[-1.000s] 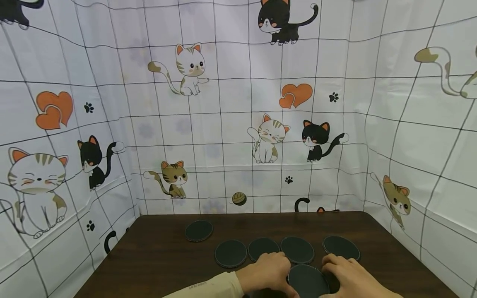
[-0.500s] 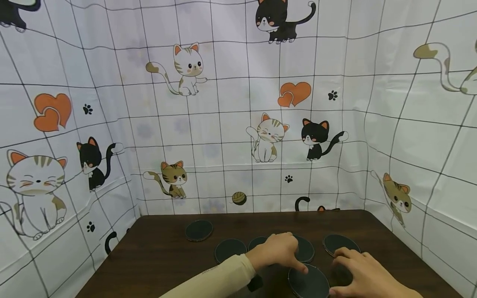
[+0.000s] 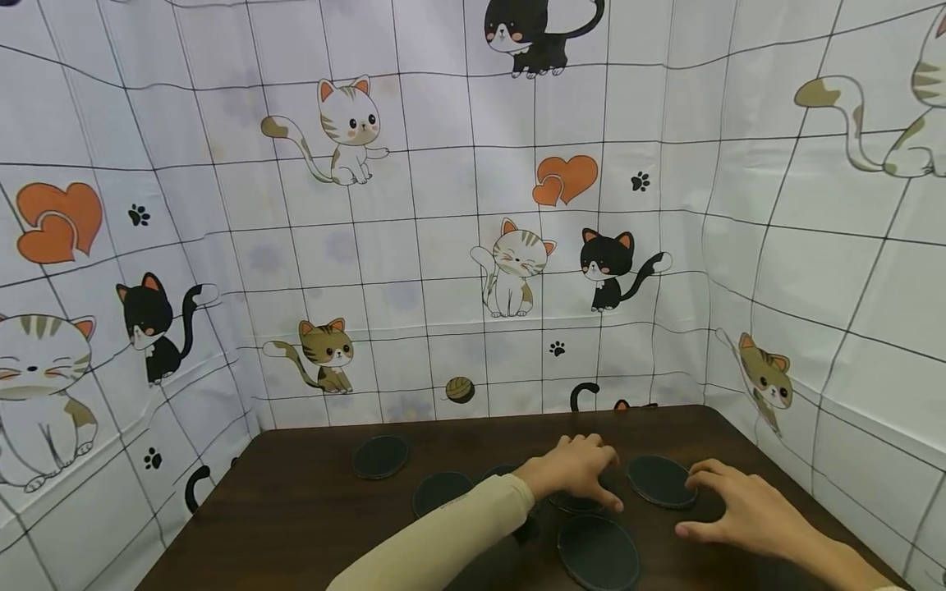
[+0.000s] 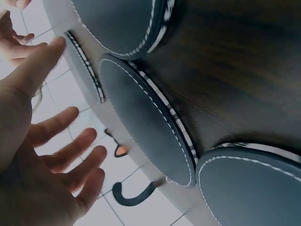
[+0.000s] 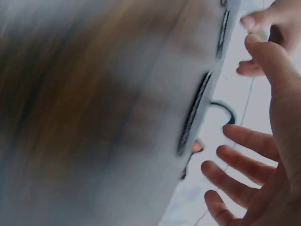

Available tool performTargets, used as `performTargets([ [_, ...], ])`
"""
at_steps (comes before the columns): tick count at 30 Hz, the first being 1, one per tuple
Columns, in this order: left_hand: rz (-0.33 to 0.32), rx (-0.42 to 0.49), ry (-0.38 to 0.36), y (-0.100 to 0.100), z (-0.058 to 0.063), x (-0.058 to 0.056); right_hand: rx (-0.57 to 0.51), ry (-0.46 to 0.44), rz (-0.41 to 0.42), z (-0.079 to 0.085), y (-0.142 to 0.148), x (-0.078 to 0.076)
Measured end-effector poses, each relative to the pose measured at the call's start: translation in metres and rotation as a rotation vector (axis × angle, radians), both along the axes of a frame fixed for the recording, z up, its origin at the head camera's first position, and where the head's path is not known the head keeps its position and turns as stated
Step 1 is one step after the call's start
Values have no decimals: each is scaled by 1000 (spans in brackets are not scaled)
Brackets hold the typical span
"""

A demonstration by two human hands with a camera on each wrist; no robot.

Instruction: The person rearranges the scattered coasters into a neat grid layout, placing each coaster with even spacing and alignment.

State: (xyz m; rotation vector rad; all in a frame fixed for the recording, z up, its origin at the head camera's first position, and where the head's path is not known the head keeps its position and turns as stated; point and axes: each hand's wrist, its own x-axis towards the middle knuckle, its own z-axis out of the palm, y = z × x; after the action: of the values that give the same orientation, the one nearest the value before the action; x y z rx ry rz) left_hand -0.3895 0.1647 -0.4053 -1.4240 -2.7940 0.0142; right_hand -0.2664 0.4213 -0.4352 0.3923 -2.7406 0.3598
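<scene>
My left hand (image 3: 572, 472) hangs above the dark round coasters with its fingers spread and nothing in its grasp. It partly covers one coaster (image 3: 576, 502) in the head view. My right hand (image 3: 746, 509) also holds nothing, its fingers loosely bent, just right of the back-right coaster (image 3: 660, 482). Nearest the front lies another coaster (image 3: 599, 554), below both hands. White stitching runs round the rim of a coaster (image 4: 148, 120) in the left wrist view, where a patterned edge shows too. The right wrist view catches a coaster (image 5: 195, 115) edge-on past the thumb.
Further left on the dark wooden table (image 3: 296, 501) lie a coaster (image 3: 380, 457) at the back and another coaster (image 3: 441, 491) beside my left sleeve (image 3: 451, 533). A white cat-print curtain (image 3: 414, 287) surrounds the table's back and sides.
Both hands have left the front coaster, which stays flat on the table. The left hand has moved forward and right, the right hand right and slightly forward. The head view has shifted a little.
</scene>
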Motion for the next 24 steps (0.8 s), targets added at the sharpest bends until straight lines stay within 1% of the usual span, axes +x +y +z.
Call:
performTargets([
  [4,-7,-36,8,11,-5,-6,-58,-38,-13,-7,19,-5],
  [9,-9,-66,15,25,-10,-14,-57,-81,-44,-14,35,-13],
  [15,14,-101,19,39,-17,-15,-52,-121,-60,-21,34,-20],
  [18,33,-127,23,47,-20,-13,-31,-151,-78,-21,33,-22],
  [21,52,-156,31,55,-20,-15,-5,-170,-91,-19,33,-28],
  [24,74,-179,39,61,-20,-18,4,-167,-84,-17,33,-34],
])
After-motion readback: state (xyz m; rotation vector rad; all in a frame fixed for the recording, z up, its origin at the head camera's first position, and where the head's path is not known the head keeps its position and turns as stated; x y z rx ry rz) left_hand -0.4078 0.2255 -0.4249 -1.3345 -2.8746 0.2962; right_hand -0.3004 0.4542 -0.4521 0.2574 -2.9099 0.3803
